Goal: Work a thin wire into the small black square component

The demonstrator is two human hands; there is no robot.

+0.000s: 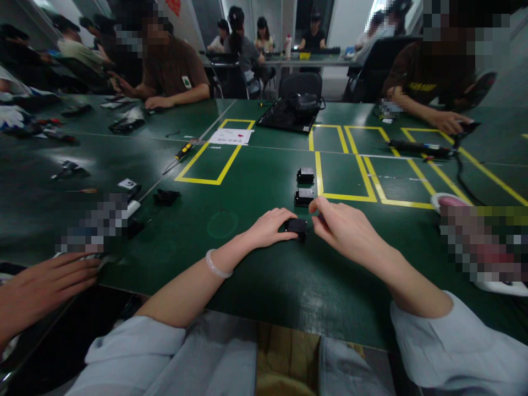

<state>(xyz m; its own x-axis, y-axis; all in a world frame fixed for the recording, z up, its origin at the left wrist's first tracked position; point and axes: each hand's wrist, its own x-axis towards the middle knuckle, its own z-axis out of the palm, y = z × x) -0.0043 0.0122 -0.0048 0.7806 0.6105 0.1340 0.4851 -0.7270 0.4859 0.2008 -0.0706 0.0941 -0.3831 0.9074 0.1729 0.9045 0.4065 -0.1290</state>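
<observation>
My left hand (270, 227), with a pale bracelet on its wrist, grips a small black box-shaped part (296, 226) between thumb and fingers, low over the green table (264, 280). Just to the right of that part is my right hand (340, 223), its thumb and fingertips pinched together. Whatever lies in that pinch is too small and dark to make out. Beyond my hands, two similar black parts with grey upper faces stand one behind the other: the nearer part (304, 196) and the farther part (306, 175).
Yellow tape rectangles (345, 197) mark the table. A yellow-black screwdriver (178, 157), a paper sheet (231, 136) and a black tray (284, 122) lie farther off. A co-worker's hand (53, 283) rests at left. Another person's hand (449, 121) works at far right.
</observation>
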